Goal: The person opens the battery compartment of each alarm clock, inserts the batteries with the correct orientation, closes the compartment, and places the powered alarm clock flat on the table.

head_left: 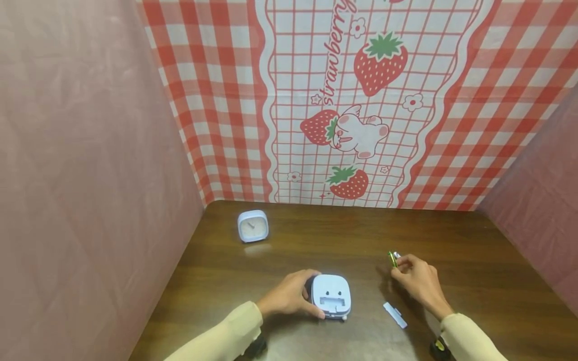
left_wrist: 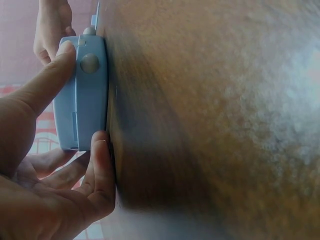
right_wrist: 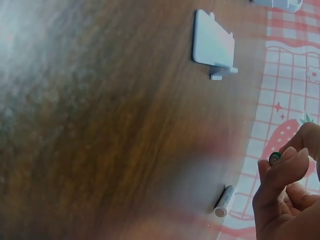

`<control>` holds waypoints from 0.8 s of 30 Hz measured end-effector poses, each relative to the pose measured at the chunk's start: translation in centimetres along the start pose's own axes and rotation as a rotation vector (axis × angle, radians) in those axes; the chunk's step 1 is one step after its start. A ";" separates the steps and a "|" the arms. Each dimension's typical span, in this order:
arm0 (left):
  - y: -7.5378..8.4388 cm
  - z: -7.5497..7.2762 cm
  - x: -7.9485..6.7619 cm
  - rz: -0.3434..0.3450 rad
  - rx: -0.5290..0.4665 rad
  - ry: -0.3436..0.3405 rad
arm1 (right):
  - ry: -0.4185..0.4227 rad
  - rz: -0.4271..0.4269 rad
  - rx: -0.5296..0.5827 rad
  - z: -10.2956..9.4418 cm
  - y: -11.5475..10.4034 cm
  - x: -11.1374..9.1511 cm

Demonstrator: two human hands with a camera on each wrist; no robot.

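A light blue alarm clock (head_left: 331, 291) lies on the table with its back up and an uncovered battery compartment showing. My left hand (head_left: 291, 296) grips it from the left side; in the left wrist view the thumb is on the edge of the clock (left_wrist: 91, 100) by a round foot, the fingers at its opposite edge. To the right, my right hand (head_left: 421, 282) pinches a green battery (head_left: 392, 259) between thumb and fingers, above the table. Just by it a second, pale battery (right_wrist: 224, 201) lies on the wood. The pale blue battery cover (head_left: 395, 315) lies between clock and right hand.
Another light blue clock (head_left: 253, 226) stands at the back left, its dial facing forward. A red-and-white strawberry cloth (head_left: 343, 125) hangs behind the table (head_left: 316, 235). Pink fabric walls (head_left: 90, 165) rise at both sides.
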State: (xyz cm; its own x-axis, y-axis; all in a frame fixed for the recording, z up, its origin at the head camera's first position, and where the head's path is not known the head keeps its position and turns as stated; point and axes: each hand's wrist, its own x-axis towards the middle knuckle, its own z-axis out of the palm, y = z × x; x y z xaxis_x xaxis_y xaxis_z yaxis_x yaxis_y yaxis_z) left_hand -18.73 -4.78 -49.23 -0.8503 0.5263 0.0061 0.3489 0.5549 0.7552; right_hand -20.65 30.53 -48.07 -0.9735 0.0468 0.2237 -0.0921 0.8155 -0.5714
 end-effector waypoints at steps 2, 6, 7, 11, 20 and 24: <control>0.0 0.0 0.0 0.000 -0.001 0.000 | 0.010 -0.009 -0.002 0.0 -0.1 0.0; 0.0 0.0 0.0 -0.003 -0.005 0.001 | 0.041 -0.038 -0.014 0.1 -0.2 -0.1; 0.0 0.0 0.0 -0.004 -0.006 0.000 | 0.047 -0.044 -0.015 0.1 -0.2 -0.1; 0.0 0.0 0.0 -0.009 -0.004 -0.001 | 0.060 -0.064 -0.012 0.1 -0.1 -0.1; -0.1 0.0 0.0 -0.001 0.001 0.003 | 0.073 -0.101 -0.013 0.3 0.0 -0.3; -0.2 0.1 0.0 0.004 0.000 0.005 | 0.077 -0.105 -0.001 0.4 -0.1 -0.4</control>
State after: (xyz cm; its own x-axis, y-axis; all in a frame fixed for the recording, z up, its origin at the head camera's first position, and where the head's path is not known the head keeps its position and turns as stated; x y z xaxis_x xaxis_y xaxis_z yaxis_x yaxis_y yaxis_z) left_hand -18.73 -4.85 -49.48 -0.8508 0.5254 0.0119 0.3519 0.5527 0.7554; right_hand -20.32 30.23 -48.40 -0.9394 0.0051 0.3429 -0.1929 0.8189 -0.5405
